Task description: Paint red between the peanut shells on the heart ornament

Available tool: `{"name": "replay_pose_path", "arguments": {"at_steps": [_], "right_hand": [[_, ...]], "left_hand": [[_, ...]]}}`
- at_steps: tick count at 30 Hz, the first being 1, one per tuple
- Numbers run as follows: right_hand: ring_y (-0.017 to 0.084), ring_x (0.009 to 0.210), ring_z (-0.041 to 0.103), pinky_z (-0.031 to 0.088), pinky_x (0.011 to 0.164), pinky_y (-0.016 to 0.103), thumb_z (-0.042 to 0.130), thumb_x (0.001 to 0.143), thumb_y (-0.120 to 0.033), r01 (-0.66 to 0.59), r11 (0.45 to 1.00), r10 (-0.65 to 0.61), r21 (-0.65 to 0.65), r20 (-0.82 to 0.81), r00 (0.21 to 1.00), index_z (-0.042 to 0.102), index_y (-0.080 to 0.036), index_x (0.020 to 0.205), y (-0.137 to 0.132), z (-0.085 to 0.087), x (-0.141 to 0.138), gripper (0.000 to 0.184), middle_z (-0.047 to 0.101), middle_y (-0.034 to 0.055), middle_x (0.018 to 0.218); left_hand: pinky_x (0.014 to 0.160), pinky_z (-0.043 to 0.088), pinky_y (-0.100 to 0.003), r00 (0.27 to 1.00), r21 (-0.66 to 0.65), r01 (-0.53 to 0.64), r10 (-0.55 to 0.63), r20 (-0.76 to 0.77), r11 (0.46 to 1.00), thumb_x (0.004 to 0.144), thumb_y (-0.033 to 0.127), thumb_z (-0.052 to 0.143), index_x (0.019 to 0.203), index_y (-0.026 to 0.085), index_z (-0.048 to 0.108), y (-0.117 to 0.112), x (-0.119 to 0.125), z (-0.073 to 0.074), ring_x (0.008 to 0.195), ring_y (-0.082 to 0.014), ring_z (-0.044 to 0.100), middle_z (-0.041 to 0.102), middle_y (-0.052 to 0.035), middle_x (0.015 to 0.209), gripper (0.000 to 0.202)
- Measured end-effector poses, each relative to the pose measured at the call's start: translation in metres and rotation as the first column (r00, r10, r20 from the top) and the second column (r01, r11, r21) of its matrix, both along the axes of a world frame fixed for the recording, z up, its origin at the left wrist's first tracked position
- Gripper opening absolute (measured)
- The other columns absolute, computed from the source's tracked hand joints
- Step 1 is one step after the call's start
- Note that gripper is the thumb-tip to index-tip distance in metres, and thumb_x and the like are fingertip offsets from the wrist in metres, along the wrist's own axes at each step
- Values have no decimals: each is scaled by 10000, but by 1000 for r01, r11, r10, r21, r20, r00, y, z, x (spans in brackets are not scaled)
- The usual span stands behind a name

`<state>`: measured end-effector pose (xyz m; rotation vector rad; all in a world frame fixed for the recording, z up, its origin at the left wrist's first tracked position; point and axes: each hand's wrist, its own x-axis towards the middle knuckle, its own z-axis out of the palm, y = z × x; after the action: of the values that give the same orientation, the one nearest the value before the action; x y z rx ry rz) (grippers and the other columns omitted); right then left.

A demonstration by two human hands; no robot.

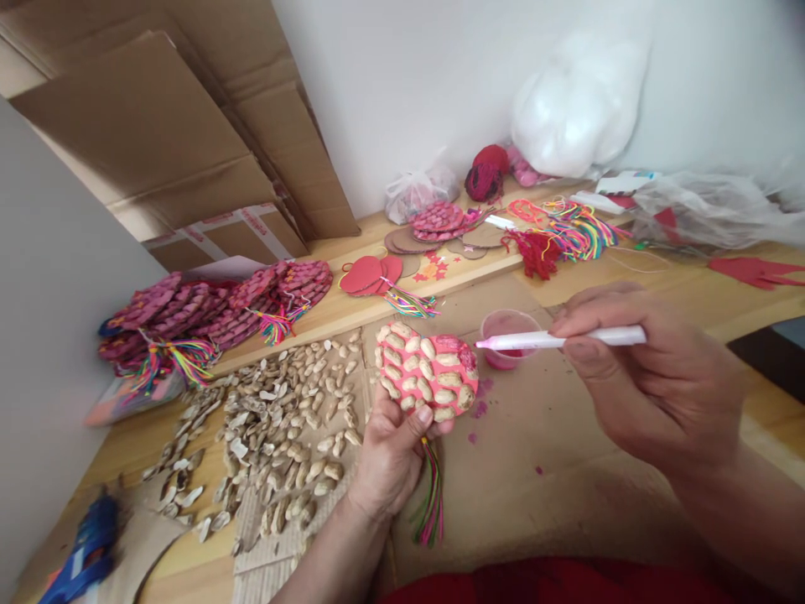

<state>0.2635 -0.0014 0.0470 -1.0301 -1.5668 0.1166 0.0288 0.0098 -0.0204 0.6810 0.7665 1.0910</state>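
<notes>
My left hand (pixel 395 440) is closed on a red heart-shaped peanut craft (pixel 415 379), thumb over its lower edge. Rows of peanut shells cover its face, and those at the upper right are painted pink. A multicoloured tassel (pixel 430 503) dangles below it. In my right hand (pixel 651 377) is a white paintbrush (pixel 557 337), pinched between thumb and fingers. Its pink tip points left, close to the heart's right edge; whether they touch I cannot tell. Behind the brush stands a clear plastic cup (pixel 511 323) with pink paint inside.
Loose peanut shells (pixel 295 419) spread over the left side. Stacked pink shell-covered pieces (pixel 189 315) lie behind them. A blue glue gun (pixel 85 541) rests at lower left. Red discs (pixel 371 275), colourful tassels (pixel 582 231) and yarn (pixel 487 172) line the back. Cardboard sheets (pixel 144 126) lean against the wall.
</notes>
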Motion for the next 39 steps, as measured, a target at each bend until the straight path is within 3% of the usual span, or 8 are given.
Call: {"name": "replay_pose_path", "arguments": {"at_steps": [6, 22, 29, 33, 39], "right_hand": [[161, 846, 652, 504, 777, 343, 632, 873, -111, -14, 1000, 14, 14, -37, 999, 668, -225, 997, -1, 1, 0, 173, 665, 7, 877], [194, 937, 621, 501, 824, 383, 625, 842, -83, -61, 997, 59, 38, 74, 996, 655, -242, 1037, -4, -2, -6, 254, 657, 11, 899], [168, 902, 645, 529, 816, 347, 644, 849, -85, -137, 990, 135, -27, -70, 988, 682, -239, 1052, -5, 0, -11, 257, 681, 11, 947], [207, 995, 671, 551, 892, 403, 622, 875, -90, -191, 978, 181, -80, -118, 976, 696, -237, 1095, -4, -3, -10, 275, 717, 37, 1021], [162, 895, 658, 575, 845, 354, 593, 889, -71, -175, 984, 167, -32, -168, 972, 696, -265, 1079, -5, 1, -10, 290, 683, 5, 963]], "left_hand": [[731, 626, -217, 1000, 12, 4, -4, 4, 1000, 812, 152, 809, 1355, 306, 523, 1, 0, -2, 894, -136, 683, 667, -21, 1107, 632], [743, 638, -238, 999, -11, -41, 41, -12, 999, 778, 166, 842, 1338, 305, 542, 2, -1, -4, 948, -158, 692, 674, -34, 1172, 650], [740, 639, -248, 998, -11, -61, 61, -11, 998, 755, 164, 860, 1350, 309, 522, 3, 0, -2, 913, -156, 701, 687, -34, 1158, 699], [739, 637, -258, 998, -4, -64, 64, -20, 998, 752, 170, 862, 1323, 303, 527, 3, 1, -2, 914, -158, 703, 694, -33, 1164, 675], [737, 630, -254, 996, 24, -80, 81, -48, 997, 754, 189, 860, 1344, 326, 513, 3, 3, -1, 908, -155, 700, 693, -28, 1162, 698]]}}
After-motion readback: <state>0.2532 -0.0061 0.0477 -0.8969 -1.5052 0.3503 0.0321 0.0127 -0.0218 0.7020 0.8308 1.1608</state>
